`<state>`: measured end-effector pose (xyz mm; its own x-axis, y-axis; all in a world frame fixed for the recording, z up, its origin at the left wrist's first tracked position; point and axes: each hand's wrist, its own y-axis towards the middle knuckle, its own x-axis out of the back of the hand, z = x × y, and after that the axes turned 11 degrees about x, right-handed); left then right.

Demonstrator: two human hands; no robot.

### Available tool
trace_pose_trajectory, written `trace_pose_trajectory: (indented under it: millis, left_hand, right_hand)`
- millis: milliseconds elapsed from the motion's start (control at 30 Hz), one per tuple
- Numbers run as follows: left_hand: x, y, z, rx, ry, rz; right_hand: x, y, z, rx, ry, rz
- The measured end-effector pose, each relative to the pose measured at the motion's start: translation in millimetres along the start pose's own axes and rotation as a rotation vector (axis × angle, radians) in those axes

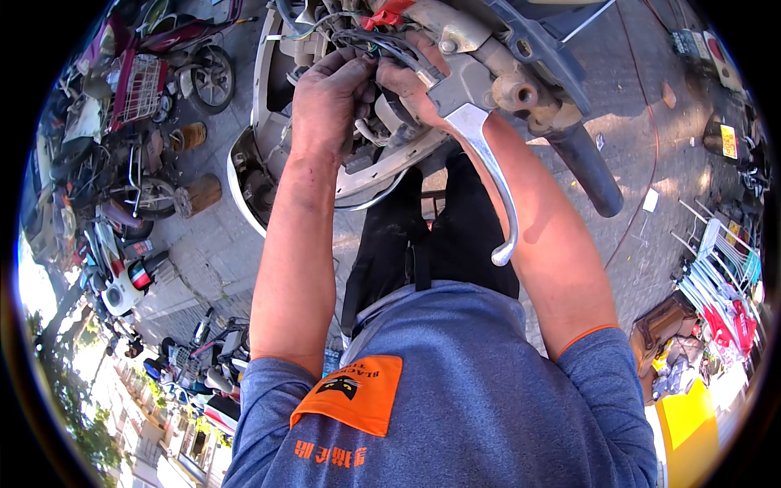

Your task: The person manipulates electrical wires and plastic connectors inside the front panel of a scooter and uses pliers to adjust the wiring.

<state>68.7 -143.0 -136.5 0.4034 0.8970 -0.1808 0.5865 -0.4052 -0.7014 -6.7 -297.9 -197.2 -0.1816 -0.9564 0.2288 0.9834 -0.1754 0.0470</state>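
Thin electrical wires [370, 50] run between my two hands, in the opened front of a scooter. My left hand [325, 102] is closed, with thumb and forefinger pinched on the wires. Close to its right, my right hand [411, 85] is closed at the same wires, its fingers partly hidden behind a dark cable bundle [399, 50]. A silver brake lever [492, 179] on the handlebar crosses over my right forearm. Below my hands curves the pale body panel [382, 172] of the scooter. Something red [389, 14] lies among the wires above.
The black handlebar grip [590, 175] sticks out at the right. Parked two-wheelers, one with a wire basket [138, 89], line the left beside wood stumps [198, 195]. A thin reddish hose [651, 114] crosses the pavement. Folded metal frames [716, 272] and a yellow box [687, 423] stand at right.
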Motion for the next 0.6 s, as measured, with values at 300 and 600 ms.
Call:
trace_pose_trajectory:
  millis: [300,600]
  left_hand:
    - [-6.3,0.2,8.7,-0.151,0.159,-0.053]
    - [13.3,9.9,15.7,-0.02,-0.141,0.185]
  right_hand:
    - [10.8,-2.9,-8.5,-0.139,0.228,-0.097]
    - [15.8,-7.5,-7.8,-0.292,0.334,-0.119]
